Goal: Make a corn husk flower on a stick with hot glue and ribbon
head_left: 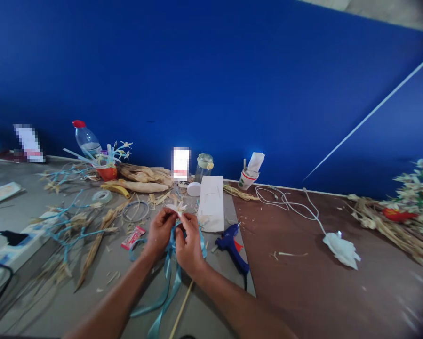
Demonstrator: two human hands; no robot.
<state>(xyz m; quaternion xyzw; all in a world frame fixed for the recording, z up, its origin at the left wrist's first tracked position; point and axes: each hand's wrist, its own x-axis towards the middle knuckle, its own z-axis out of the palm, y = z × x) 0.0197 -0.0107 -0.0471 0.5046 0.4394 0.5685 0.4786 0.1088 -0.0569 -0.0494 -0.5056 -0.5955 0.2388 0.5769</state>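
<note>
Fingers (189, 223) pinching pale flower (179, 208), blue ribbon (175, 282) below

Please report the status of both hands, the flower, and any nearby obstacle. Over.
Left hand and right hand together, pinching white flower. Blue ribbon trailing beneath hands. Glue gun lying right of right hand, not touching.
</note>
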